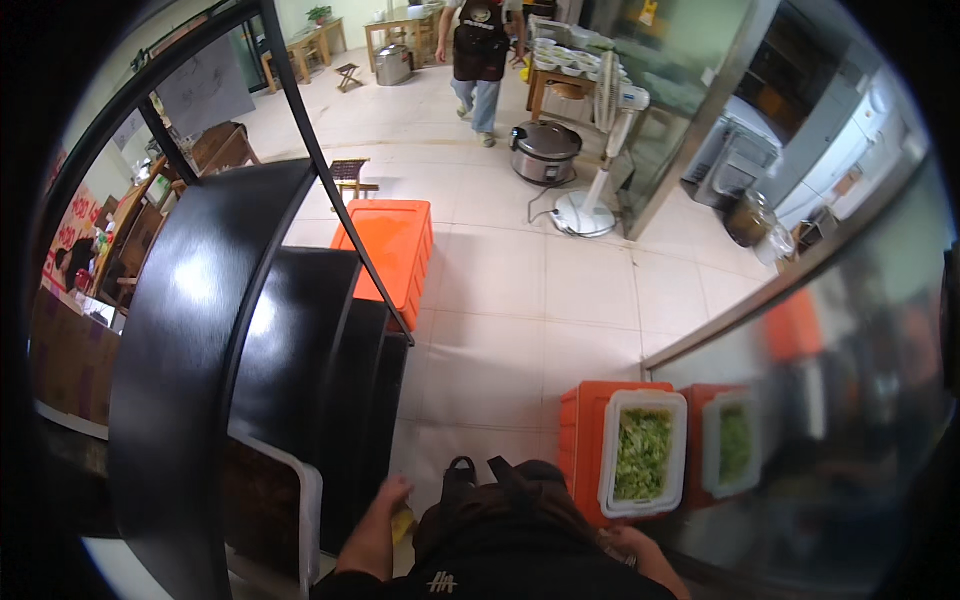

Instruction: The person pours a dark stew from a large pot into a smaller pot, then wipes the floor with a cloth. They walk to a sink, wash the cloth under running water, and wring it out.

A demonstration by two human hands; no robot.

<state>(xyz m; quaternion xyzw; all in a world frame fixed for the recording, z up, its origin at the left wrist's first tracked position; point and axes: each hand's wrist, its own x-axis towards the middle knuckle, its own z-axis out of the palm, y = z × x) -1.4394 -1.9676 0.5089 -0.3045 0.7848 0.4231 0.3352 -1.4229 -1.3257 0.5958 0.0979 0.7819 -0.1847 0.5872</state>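
My left hand [395,491] hangs beside my left thigh, near the black steps. Something yellow [403,523] shows just under it; whether the hand holds it is unclear. Low on my right side, my right hand [619,541] is close to an orange plastic crate [581,439], its fingers partly hidden. A white plastic tub [682,450] stands on that crate. Chopped leafy greens [643,454] fill the tub. At the lower left, a translucent plastic tub [311,495] with dark contents sits by the black steps [300,322].
A glass partition [810,420] runs along the right. Ahead are an orange lidded bin [390,247], a large rice cooker [546,150] with a cord on the floor, and a pedestal fan [592,202]. A person in a dark apron [481,41] faces me near a table of bowls [566,60].
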